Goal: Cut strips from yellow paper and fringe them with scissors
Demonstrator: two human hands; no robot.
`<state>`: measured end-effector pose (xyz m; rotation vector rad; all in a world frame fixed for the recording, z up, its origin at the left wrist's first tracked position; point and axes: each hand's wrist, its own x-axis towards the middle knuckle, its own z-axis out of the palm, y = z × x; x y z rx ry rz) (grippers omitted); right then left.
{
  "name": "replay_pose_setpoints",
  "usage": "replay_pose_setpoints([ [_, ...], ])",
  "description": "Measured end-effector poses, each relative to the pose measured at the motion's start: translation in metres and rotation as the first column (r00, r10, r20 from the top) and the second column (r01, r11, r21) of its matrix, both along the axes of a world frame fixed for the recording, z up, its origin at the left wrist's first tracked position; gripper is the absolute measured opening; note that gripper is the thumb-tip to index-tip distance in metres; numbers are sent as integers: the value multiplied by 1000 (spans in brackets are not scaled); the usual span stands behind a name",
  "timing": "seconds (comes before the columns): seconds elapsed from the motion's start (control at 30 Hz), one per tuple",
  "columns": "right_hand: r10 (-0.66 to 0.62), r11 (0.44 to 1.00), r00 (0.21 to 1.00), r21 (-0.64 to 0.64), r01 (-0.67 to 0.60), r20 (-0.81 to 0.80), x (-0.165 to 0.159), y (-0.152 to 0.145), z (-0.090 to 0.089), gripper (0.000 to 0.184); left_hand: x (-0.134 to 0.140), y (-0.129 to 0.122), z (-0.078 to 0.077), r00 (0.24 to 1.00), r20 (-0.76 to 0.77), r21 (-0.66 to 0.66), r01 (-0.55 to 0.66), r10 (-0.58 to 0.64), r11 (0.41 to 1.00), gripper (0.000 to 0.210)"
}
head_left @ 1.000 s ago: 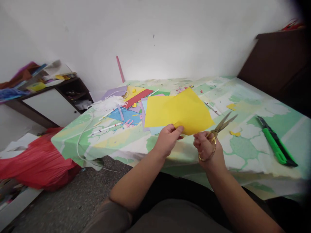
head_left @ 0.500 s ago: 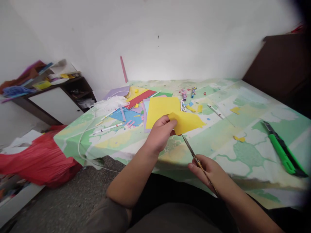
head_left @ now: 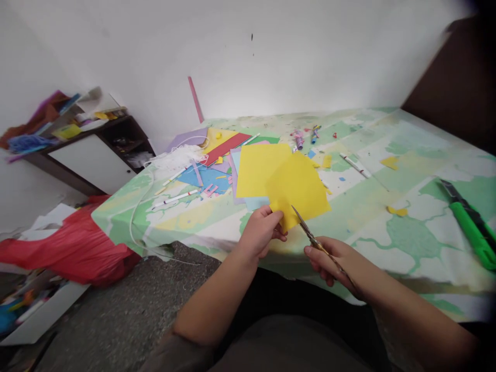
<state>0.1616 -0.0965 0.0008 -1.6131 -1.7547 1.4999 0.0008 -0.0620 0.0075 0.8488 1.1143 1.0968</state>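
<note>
From my remote seat I log the left hand (head_left: 260,232) pinching the near corner of a yellow paper sheet (head_left: 297,188), thumb and fingers closed on its lower edge, sheet lifted and tilted over the near edge of the table (head_left: 406,232). Right hand (head_left: 334,260) is wrapped around gold-coloured scissors (head_left: 310,236), fingers closed on the handles; blade tips lie at the sheet's lower edge, though I cannot tell whether they bite into it. A second yellow sheet (head_left: 256,168) lies flat behind, on mixed coloured paper. Markers (head_left: 176,198) lie to the left, a green utility knife (head_left: 470,223) far right.
</note>
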Motion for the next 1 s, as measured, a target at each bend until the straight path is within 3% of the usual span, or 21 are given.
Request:
replay_pose_setpoints([
  [0.27, -87, 980, 995, -182, 76, -52, -4, -25, 0, 33, -2, -16, -16, 999, 37, 71, 3, -6, 997, 10],
  [0.5, -139, 951, 985, -293, 103, -105, -11, -46, -19, 33, -8, -35, -28, 996, -87, -61, -4, -2, 998, 10],
  [0.63, -117, 934, 989, -349, 80, -88, -14, -56, -20, 31, -10, -49, -35, 992, -129, -132, -21, 4, 991, 8],
  [0.8, -125, 930, 989, -357, 88, -81, -20, -61, -22, 28, -6, -60, -42, 994, -106, -149, -15, 0, 989, 9],
  [1.0, -141, 951, 988, -287, 117, -65, -23, -69, -40, 26, -6, -61, -49, 996, -81, -142, 26, -37, 990, 9],
])
